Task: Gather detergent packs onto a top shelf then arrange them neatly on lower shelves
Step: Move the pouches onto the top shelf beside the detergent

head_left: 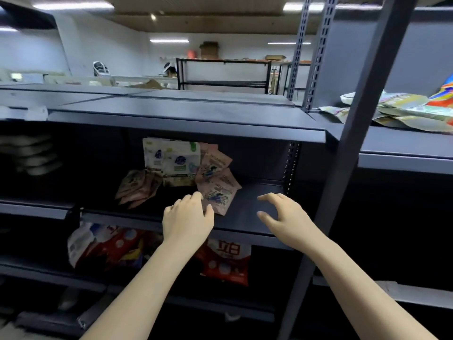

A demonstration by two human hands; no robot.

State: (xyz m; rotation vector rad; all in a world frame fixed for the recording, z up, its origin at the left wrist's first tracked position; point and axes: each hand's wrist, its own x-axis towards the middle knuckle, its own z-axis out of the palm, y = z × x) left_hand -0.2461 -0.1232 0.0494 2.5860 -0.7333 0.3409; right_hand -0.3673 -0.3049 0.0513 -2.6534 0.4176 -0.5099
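Low in the frame, two bare forearms are stretched toward the dark grey metal middle shelf (245, 217) at centre. The left hand (187, 218) is laid on the lower corner of a pink printed detergent pouch (219, 196), thumb and fingers touching it; a firm grip cannot be confirmed. The right hand (284, 217) is held spread and empty above bare shelf. Behind, white-and-green pouches (171, 159) are seen upright, beige pouches (137, 187) slumped to their left. Below, red-and-white detergent bags (225, 262) are visible. At upper right, pale flat packs (402, 111) are piled on the top shelf (196, 114).
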